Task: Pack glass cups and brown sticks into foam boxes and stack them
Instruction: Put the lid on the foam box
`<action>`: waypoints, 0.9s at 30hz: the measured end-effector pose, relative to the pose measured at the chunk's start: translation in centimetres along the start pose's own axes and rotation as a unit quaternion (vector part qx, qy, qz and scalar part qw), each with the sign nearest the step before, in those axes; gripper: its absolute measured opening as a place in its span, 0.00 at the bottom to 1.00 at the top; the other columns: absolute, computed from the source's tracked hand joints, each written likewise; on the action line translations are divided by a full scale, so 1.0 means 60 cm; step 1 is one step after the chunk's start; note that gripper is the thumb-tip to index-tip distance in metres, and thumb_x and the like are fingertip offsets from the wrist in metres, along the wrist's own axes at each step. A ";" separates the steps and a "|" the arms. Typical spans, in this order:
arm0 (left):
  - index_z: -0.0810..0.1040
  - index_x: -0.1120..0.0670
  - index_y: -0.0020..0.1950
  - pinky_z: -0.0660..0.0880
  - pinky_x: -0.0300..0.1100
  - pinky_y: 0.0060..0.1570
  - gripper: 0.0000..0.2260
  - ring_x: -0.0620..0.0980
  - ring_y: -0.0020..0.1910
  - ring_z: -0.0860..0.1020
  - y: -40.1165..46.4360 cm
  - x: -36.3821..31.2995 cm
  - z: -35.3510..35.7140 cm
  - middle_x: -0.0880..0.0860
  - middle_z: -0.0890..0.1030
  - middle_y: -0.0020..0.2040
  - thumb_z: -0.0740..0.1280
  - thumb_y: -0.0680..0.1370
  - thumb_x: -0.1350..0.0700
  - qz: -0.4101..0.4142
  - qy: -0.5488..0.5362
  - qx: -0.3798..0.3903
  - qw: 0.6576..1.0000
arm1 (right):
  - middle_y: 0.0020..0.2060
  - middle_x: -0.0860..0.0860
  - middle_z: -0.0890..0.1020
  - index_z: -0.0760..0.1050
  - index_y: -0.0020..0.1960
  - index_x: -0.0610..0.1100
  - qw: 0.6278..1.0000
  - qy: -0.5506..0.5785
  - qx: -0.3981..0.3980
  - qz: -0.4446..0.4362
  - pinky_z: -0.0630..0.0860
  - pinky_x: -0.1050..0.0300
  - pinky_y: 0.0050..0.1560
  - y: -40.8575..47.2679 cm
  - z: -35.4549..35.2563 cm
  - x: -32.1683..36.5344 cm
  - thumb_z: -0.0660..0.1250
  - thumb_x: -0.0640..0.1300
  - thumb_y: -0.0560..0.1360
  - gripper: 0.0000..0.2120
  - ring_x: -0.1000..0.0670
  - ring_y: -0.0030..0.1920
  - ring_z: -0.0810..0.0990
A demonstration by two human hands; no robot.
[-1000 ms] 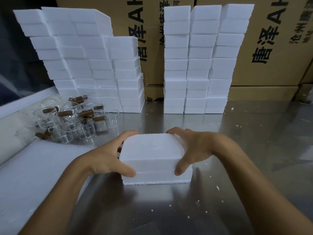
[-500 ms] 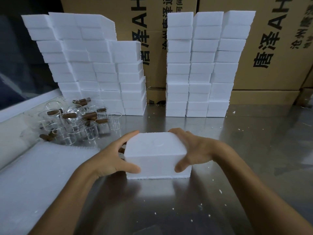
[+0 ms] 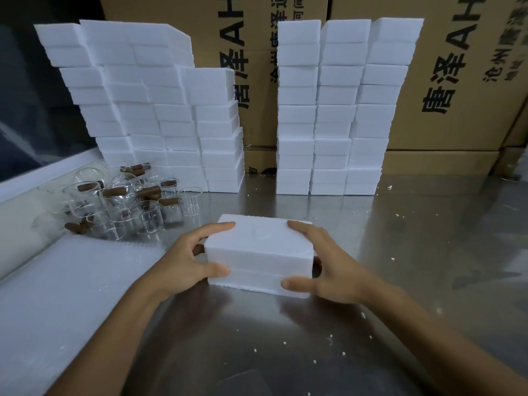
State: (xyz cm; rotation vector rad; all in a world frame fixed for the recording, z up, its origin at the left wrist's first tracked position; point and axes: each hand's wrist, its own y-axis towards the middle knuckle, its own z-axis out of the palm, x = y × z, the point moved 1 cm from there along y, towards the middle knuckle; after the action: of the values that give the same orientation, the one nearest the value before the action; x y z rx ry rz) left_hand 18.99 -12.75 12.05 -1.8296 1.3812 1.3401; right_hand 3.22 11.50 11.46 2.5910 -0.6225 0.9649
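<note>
Steel tabletop point(image 3: 400, 252), shiny, scuffed, dotted with white crumbs point(image 3: 331, 337). Cardboard cartons point(image 3: 457, 95) with black printed lettering form the back wall, a flatter carton point(image 3: 437, 161) under them. Far left: dark window point(image 3: 34, 124) above a pale ledge point(image 3: 43, 172). White ribbed sheet point(image 3: 71, 295) covers the table's left side. Light dim, soft glare on the steel.

Printed cardboard cartons point(image 3: 445, 81) behind a crumb-strewn steel table point(image 3: 428, 252).

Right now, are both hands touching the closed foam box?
Touching. Head view: left hand and right hand grip opposite ends of the foam box, fingers over its top edge, thumbs against its near face.
</note>
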 end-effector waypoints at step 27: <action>0.65 0.45 0.77 0.71 0.39 0.67 0.33 0.40 0.64 0.75 0.026 0.034 0.116 0.40 0.73 0.67 0.69 0.74 0.62 0.006 0.094 -0.091 0.991 | 0.81 0.46 0.46 0.48 0.81 0.55 0.944 -0.320 -0.085 0.004 0.78 0.47 0.58 0.178 0.037 0.023 0.64 0.39 0.81 0.37 0.41 0.58 0.81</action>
State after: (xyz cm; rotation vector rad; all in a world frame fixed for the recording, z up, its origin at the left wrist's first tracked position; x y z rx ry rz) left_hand 14.75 -8.53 7.68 -2.1187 1.4032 1.3689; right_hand 0.09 0.99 12.17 2.7183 -0.8218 0.0313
